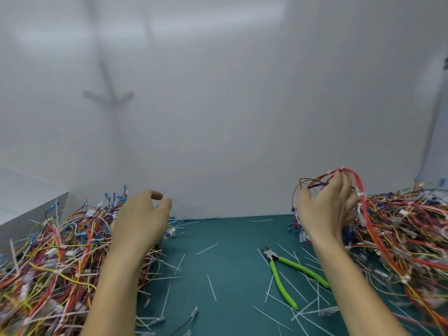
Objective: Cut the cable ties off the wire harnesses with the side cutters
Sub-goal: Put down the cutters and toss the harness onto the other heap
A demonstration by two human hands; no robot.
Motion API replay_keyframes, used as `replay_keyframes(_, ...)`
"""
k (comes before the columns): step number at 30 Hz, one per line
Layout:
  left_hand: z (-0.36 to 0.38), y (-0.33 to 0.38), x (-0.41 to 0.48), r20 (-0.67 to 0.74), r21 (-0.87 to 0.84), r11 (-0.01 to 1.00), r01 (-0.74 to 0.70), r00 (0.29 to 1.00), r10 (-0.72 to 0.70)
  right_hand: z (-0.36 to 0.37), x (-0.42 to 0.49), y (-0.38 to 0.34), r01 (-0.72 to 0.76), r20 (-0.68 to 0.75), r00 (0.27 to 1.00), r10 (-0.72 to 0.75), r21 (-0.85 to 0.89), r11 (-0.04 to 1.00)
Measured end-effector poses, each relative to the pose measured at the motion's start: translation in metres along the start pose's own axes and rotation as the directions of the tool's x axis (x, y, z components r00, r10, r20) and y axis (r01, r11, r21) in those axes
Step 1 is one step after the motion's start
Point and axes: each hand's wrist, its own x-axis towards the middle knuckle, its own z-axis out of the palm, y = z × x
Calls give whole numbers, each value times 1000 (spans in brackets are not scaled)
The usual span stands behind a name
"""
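Green-handled side cutters (288, 275) lie on the teal mat, jaws pointing up-left, between my two forearms and untouched. My right hand (327, 207) grips a wire harness (358, 187) with a thick red wire, lifting it from the top of the right pile (400, 229). My left hand (143, 219) hovers over the inner edge of the left pile of wire harnesses (53, 263), fingers loosely curled and holding nothing. White cable ties show on many harnesses in both piles.
Several cut white cable tie pieces (211, 287) lie scattered on the teal mat (230, 238). A white wall stands close behind the mat. A white box (29, 197) sits at the far left behind the left pile.
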Motion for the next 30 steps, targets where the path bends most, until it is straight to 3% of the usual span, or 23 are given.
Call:
replay_keyframes(3,0,1,-2,18,-9,1000,-3,1000,3,0,8,13,-239,97,968,234,46,970)
replay_keyframes(5,-1,2,-3,27,-9,1000,0,1000,0,2,9,24,-463,213,875,434,111,880)
replay_keyframes(8,-2,2,-3,25,2,1000,1,1000,-1,2,8,28,-571,311,802,510,145,808)
replay_keyframes(15,-6,-3,0,-11,45,999,16,1000,-16,3,0,-8,-481,484,813,325,241,843)
replay_keyframes(22,-21,-25,7,-231,360,924,133,972,-50,-4,-33,-49,-331,632,773,46,340,880)
replay_keyframes(27,-22,-38,12,-68,442,865,236,971,-231,-21,-43,-69,-253,638,766,-78,411,876)
replay_keyframes(30,-13,-44,13,21,471,856,212,968,-251,-32,-47,-81,-214,557,822,-122,499,840)
